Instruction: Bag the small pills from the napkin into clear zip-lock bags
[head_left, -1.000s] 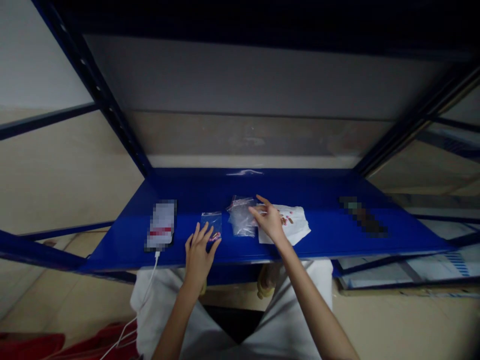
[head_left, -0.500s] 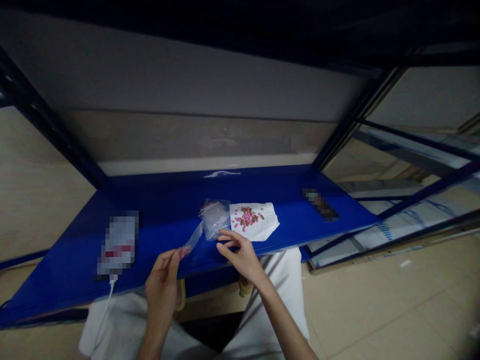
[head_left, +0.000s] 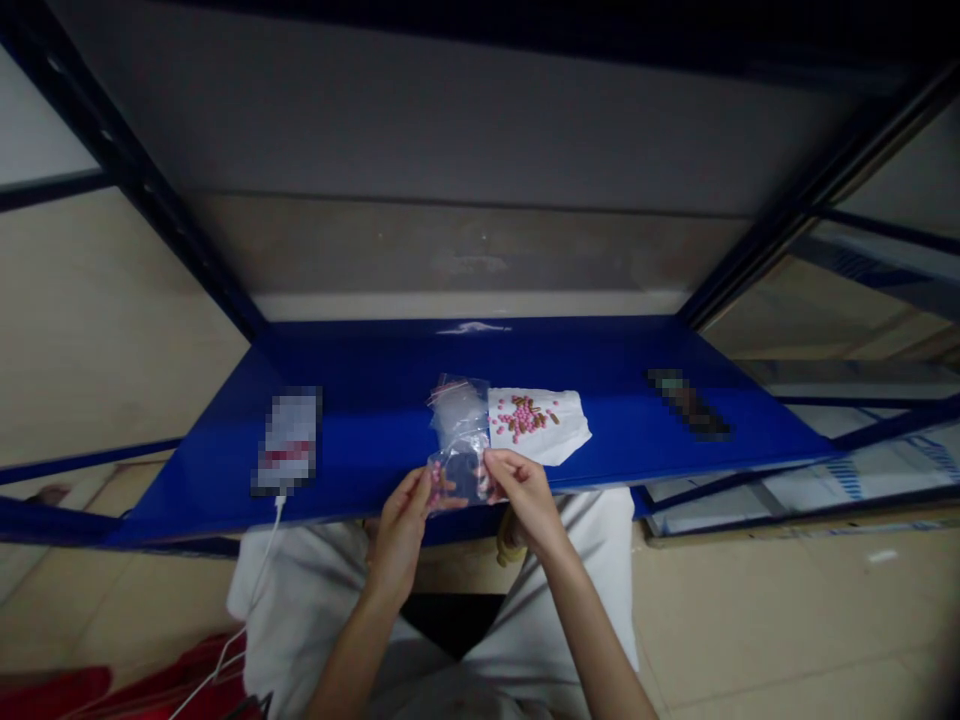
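Note:
Between my two hands a clear plastic bag (head_left: 461, 476) is held spread at the shelf's front edge, with a few pink pieces at its left side. My left hand (head_left: 405, 515) is closed on its left edge, and my right hand (head_left: 523, 490) pinches its right edge. Just behind it lie more clear zip bags (head_left: 459, 405), loosely stacked. To their right rests a white paper sheet (head_left: 566, 440) bearing a scatter of small pink round pills (head_left: 517, 412) and brown capsules (head_left: 553, 418).
The blue shelf (head_left: 390, 350) has upright posts at both sides. A blurred-out phone (head_left: 291, 435) with a white cable (head_left: 276, 515) lies at the left. Another blurred dark object (head_left: 688, 405) lies at the right. My knees are under the front edge.
My right hand has taken hold of the plastic bag, which my left hand held alone before. The left hand has moved right, and the bag is now spread between both. The view has shifted too.

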